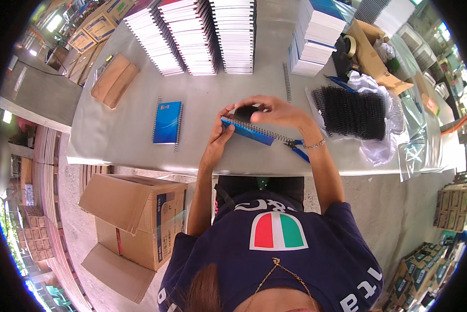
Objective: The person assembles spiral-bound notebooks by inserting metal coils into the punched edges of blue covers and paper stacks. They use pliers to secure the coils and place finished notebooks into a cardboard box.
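Note:
My left hand (220,134) grips a small blue notebook (251,134) by its left end, tilted above the table. A dark wire coil (264,134) runs along the notebook's upper edge, its loose end sticking out past the right end. Over that edge my right hand (277,112) is bent, its fingers curled around a black thing (246,113) that I cannot make out. Just below the coil's loose end lie blue-handled pliers (298,151). Another blue notebook (167,122) lies flat to the left, with coil ends protruding at its spine.
Tall stacks of coil-bound books (192,39) stand at the back, near a blue-topped pile (314,41). A loose coil (287,82) lies between. Many black coils (350,112) fill the right side. A wooden block (115,80) sits left; an opened carton (140,218) stands below the table.

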`<state>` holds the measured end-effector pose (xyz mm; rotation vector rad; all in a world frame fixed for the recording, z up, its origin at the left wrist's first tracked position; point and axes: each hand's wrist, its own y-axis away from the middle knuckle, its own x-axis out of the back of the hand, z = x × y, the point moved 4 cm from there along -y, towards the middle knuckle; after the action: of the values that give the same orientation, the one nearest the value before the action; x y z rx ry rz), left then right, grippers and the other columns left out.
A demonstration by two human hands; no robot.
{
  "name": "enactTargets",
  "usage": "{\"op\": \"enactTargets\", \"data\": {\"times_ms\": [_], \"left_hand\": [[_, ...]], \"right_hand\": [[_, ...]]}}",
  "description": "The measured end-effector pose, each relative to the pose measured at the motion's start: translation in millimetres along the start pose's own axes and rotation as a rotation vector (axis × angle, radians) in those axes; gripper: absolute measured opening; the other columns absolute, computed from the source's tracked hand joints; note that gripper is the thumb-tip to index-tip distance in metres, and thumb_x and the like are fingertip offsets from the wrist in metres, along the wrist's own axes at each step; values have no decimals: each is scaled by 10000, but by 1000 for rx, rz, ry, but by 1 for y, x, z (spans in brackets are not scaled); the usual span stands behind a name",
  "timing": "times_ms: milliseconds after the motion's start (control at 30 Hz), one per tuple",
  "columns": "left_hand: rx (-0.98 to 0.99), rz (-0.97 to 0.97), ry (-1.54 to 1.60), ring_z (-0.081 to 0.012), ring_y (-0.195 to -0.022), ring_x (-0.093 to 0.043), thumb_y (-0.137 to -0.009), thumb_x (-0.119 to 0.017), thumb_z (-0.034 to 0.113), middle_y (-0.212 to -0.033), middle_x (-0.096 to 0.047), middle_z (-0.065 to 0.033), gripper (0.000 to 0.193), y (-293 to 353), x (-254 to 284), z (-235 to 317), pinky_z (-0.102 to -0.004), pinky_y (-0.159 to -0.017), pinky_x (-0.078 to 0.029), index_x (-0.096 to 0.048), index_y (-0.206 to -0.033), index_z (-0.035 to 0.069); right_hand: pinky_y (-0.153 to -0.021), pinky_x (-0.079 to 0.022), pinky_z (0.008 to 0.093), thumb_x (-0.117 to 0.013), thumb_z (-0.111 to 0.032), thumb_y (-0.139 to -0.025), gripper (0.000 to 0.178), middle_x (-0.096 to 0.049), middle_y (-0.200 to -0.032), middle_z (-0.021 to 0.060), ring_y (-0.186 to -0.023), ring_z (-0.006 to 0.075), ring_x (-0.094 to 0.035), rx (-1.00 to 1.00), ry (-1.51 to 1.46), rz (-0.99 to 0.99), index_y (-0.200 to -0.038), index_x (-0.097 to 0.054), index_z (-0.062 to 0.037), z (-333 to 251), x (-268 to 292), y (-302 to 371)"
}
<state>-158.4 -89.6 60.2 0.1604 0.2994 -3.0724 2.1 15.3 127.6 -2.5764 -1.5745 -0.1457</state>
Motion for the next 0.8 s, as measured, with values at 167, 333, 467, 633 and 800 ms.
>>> {"op": "enactTargets", "data": {"times_ms": [167, 333, 467, 633, 800], "left_hand": [[1, 19, 12, -186, -1193, -412, -1024, -512, 196, -1247, -449, -66, 518, 1, -4, 6, -304, -1095, -258, -344, -1503, 90], [2, 44, -88, -143, -1144, -413, -1024, -512, 167, -1196, -465, -48, 369, 1, -7, 10, -268, -1047, -289, -465, -1379, 78], [15, 229, -10, -108, -1039, -434, -1018, -532, 155, -1126, -494, -22, 269, 10, -19, 5, -240, -956, -333, -513, -1269, 58], [-184, 363, -94, -74, -916, -450, -994, -582, 117, -1065, -528, 0, 261, 18, -28, 15, -221, -835, -364, -528, -1234, 29], [5, 257, -179, -74, -833, -473, -963, -634, 98, -1003, -580, -6, 234, 20, -13, 13, -215, -785, -409, -586, -1170, 0]], "right_hand": [[-985, -432, 328, -729, -476, -868, 586, -644, -1197, 82, -1127, 172, -555, -72, 278, 33, -1256, -637, -46, -7, -6, -2], [-958, -460, 341, -686, -454, -910, 541, -642, -1225, 119, -1150, 222, -577, -110, 217, 246, -1261, -628, -46, 12, 15, 5], [-964, -460, 391, -671, -432, -920, 535, -615, -1251, 144, -1167, 285, -574, -177, 264, 529, -1302, -592, -66, 35, 48, 65], [-1063, -337, 470, -707, -355, -870, 537, -574, -1232, 136, -1224, 327, -495, -392, 1019, 626, -1321, -567, -99, 25, -12, 141], [-1060, -307, 484, -727, -235, -840, 432, -571, -1178, 136, -1206, 331, -480, -360, 996, 744, -1217, -593, -72, 23, -45, 163]]}}
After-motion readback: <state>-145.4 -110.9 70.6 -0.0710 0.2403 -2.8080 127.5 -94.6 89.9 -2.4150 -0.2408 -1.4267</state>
